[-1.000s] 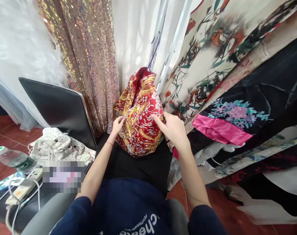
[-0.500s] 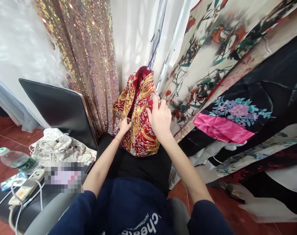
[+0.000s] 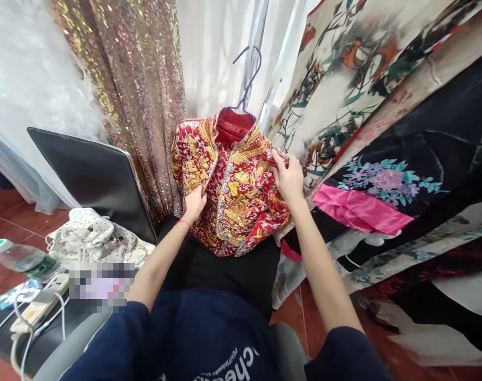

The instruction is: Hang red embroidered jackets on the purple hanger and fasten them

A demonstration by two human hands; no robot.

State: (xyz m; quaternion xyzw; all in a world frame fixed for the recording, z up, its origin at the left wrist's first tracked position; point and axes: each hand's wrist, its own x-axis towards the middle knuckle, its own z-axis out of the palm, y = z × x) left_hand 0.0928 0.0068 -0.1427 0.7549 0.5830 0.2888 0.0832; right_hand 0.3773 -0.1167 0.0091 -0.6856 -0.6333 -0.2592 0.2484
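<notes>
A red jacket with gold and silver embroidery faces me over my lap, its collar standing up. It hangs on a dark purple wire hanger whose hook sticks up above the collar. My left hand is closed on the edge of the front panel at the left. Up at the shoulder on the right, my right hand grips the jacket's cloth between thumb and fingers. The lower hem rests on my black-clad legs.
Sequinned cloth hangs behind on the left, by a black chair back. Printed garments and a black one with a pink band hang right. On a black seat lie a power strip, bottle and dotted cloth.
The jacket has turned and spread wide, so its front and collar lining show. My right hand has moved right and taken hold of the shoulder; my left has shifted slightly left.
</notes>
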